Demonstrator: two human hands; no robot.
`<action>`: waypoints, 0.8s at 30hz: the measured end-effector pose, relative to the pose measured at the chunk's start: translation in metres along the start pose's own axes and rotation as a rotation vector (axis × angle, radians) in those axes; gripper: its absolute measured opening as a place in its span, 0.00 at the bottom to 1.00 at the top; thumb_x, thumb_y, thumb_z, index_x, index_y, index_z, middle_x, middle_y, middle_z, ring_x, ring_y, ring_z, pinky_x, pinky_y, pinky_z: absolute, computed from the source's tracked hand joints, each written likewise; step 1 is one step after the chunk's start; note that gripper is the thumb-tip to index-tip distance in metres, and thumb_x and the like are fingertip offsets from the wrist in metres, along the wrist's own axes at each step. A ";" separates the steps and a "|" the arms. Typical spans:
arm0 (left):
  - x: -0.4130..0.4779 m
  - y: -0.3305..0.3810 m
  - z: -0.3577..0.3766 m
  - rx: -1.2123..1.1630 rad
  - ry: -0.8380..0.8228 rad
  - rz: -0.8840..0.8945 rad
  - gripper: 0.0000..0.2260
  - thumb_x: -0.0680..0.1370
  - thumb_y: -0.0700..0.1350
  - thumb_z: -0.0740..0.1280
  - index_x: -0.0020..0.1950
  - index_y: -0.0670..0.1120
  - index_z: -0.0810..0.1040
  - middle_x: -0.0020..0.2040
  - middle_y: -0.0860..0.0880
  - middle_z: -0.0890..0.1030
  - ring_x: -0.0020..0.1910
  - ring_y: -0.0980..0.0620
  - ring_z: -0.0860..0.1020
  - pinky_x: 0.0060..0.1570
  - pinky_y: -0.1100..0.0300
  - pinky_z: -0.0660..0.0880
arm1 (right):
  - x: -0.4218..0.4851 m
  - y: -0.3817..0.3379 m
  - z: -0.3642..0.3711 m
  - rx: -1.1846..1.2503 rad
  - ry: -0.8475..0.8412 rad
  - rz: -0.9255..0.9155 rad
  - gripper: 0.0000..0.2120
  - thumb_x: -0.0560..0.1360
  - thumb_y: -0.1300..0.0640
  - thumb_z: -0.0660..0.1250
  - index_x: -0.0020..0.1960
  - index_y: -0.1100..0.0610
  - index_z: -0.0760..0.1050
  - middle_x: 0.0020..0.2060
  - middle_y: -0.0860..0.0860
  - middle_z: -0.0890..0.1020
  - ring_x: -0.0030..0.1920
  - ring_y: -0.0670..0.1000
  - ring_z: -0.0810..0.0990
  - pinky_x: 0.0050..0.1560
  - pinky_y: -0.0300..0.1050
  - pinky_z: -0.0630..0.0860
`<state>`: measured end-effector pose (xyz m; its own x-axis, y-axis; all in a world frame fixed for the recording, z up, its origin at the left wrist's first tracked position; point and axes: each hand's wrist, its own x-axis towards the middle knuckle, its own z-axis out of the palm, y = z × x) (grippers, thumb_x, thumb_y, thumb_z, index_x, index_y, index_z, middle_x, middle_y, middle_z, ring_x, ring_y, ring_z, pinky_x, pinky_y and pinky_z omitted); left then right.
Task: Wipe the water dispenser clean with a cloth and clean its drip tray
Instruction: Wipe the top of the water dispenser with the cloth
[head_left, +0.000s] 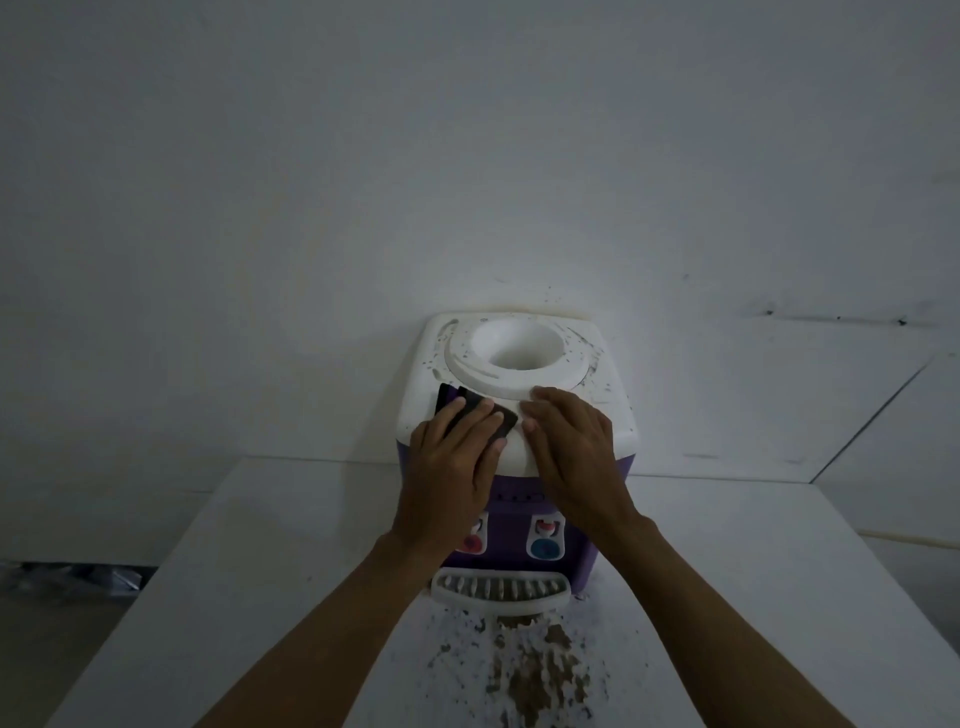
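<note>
Small water dispenser (608, 410) on a white, smooth tabletop (260, 545), back close against a plain white wall (467, 156). Boxy shape with round corners. Shiny white plastic on top, purple plastic lower down. In the middle of the top, a wide round hole (519, 338) shaped like a bowl, with a raised ring around it. Lots of tiny dark specks over the white top, most on the right side.

Left hand (452, 467) flat on the front left part of the top, fingers straight and spread a little, pressing down on a dark, thin, flat cloth (501, 421). Cloth edges peeking out past the fingertips. Right hand (571, 447) just beside it on the front of the top, fingers straight and close together, palm down on bare plastic, holding nothing. Both hands near each other, not quite touching.

On the purple front, a red tap (472, 540) partly behind the left wrist and a blue tap (544, 545) next to it. Below them, at the bottom, a white curved drip tray (501, 590) with slots like a comb, grubby between the bars. Right in front of the tray, a rough patch of brown, crumbly dirt (535, 670) and dark flecks on the tabletop.
</note>
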<state>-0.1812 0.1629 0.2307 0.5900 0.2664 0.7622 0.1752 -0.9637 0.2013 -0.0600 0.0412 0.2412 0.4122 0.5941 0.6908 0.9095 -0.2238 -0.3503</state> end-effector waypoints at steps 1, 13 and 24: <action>0.003 -0.002 -0.001 -0.015 0.005 0.021 0.16 0.81 0.49 0.60 0.63 0.44 0.79 0.62 0.47 0.81 0.67 0.46 0.73 0.66 0.52 0.66 | 0.000 -0.001 0.000 0.003 0.009 0.001 0.17 0.81 0.49 0.55 0.59 0.56 0.77 0.61 0.52 0.77 0.63 0.50 0.73 0.66 0.43 0.60; 0.080 0.008 0.001 -0.055 -0.207 -0.120 0.13 0.81 0.44 0.62 0.62 0.40 0.79 0.62 0.44 0.80 0.65 0.43 0.74 0.63 0.46 0.70 | 0.001 -0.006 0.006 -0.023 0.065 0.083 0.17 0.81 0.50 0.54 0.58 0.57 0.77 0.58 0.52 0.78 0.59 0.51 0.75 0.64 0.42 0.62; 0.059 0.009 -0.004 -0.024 -0.149 0.035 0.11 0.76 0.40 0.67 0.57 0.41 0.82 0.57 0.43 0.83 0.58 0.40 0.79 0.55 0.45 0.75 | 0.001 -0.010 0.005 -0.004 0.059 0.097 0.22 0.82 0.45 0.50 0.58 0.57 0.77 0.58 0.52 0.78 0.59 0.52 0.75 0.64 0.46 0.65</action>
<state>-0.1481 0.1702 0.2794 0.7060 0.2299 0.6699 0.1344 -0.9721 0.1920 -0.0686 0.0480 0.2420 0.5007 0.5232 0.6895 0.8653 -0.2812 -0.4150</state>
